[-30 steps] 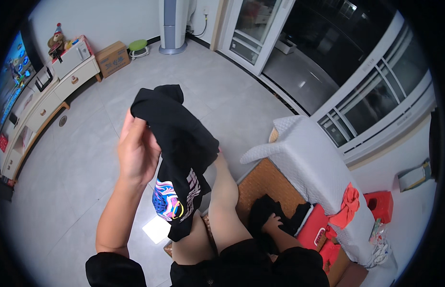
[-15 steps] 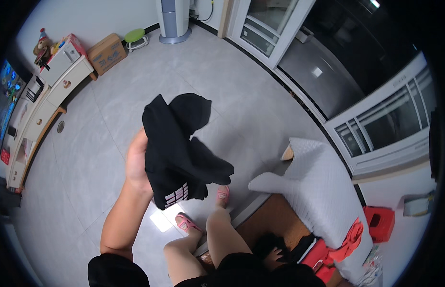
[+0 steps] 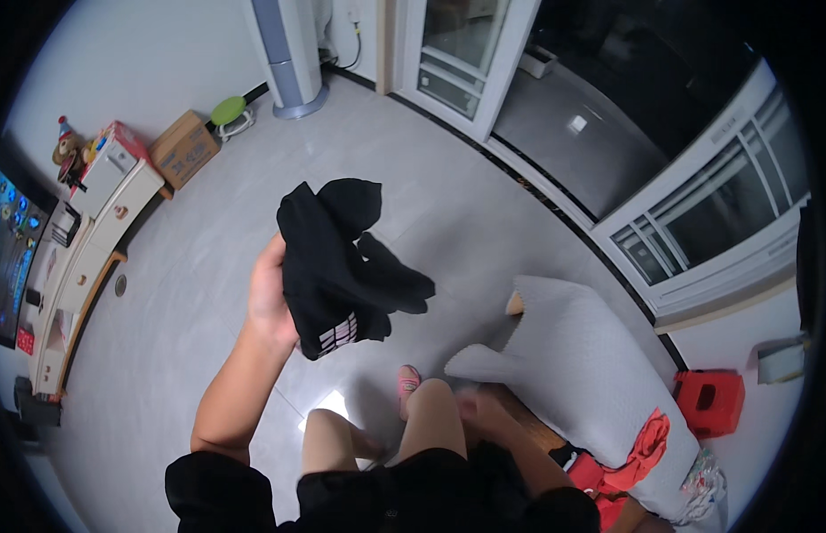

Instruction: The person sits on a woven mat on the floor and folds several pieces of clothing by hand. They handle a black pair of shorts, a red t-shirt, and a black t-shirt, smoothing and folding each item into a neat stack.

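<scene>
My left hand (image 3: 272, 298) is closed on one side of a black garment (image 3: 342, 266), holding it up over the floor in front of me. The cloth hangs in loose folds, and a white and pink grid print shows near its lower edge. Which part of the garment is which, I cannot tell. My right hand (image 3: 477, 410) is beside my right knee, close to the edge of the brown seat (image 3: 524, 416). Motion smears it, so its fingers cannot be made out.
A grey quilted cover (image 3: 577, 355) drapes over the seat on my right, with red cloth (image 3: 644, 449) lying on it. A red plastic bin (image 3: 710, 401) stands by the wall. A low cabinet (image 3: 102, 226), cardboard box (image 3: 183, 151) and green stool (image 3: 231, 114) line the far left.
My right hand has moved up from the seat at the lower right to beside my knee. My left hand still holds the black garment, slightly shifted. My feet have drawn back and the view has turned.
</scene>
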A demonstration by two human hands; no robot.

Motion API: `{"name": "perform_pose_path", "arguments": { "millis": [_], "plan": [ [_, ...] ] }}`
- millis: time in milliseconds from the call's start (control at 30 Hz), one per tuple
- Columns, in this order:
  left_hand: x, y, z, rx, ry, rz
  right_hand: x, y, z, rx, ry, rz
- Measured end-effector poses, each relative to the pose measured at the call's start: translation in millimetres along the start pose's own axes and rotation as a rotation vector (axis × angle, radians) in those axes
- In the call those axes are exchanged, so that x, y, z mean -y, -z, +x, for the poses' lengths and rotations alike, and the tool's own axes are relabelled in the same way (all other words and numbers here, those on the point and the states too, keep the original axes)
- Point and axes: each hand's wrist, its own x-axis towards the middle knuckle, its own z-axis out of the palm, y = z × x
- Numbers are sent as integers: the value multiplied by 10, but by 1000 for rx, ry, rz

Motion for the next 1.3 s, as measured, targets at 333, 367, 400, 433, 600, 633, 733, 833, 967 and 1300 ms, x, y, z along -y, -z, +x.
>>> {"name": "perform_pose_path", "arguments": {
  "millis": [333, 367, 400, 433, 600, 633, 733, 833, 967, 1300],
  "plan": [
    [703, -186, -658, 29, -73, 61, 1337, -249, -37, -194, 409, 861],
    [755, -183, -776, 23, -92, 66, 1282, -298, -134, -243, 444, 846],
    [810, -185, -895, 17, -113, 70, 1254, -305, -275, -194, 567, 921],
    [868, -190, -1008, 12, -119, 96, 1194, -318, -362, -102, 541, 1034],
    [1093, -333, -1560, -188, -356, 404, 1188, -355, -1063, 371, 484, 1470],
    [1052, -285, -1642, -145, -472, 593, 1120, -371, -1158, 401, 503, 1490],
    [761, -85, -1883, -93, -813, 1153, 1147, -325, -1604, 238, 730, 1253],
    [629, -67, -2200, -146, -785, 1454, 1216, -273, -1893, 137, 864, 1079],
    [209, 215, -2702, -80, -329, 1808, 1362, -373, -2154, 240, 775, 1015],
    [962, 445, -3080, 351, -50, 1586, 1532, -944, -2143, 445, 288, 909]
  ]
}}
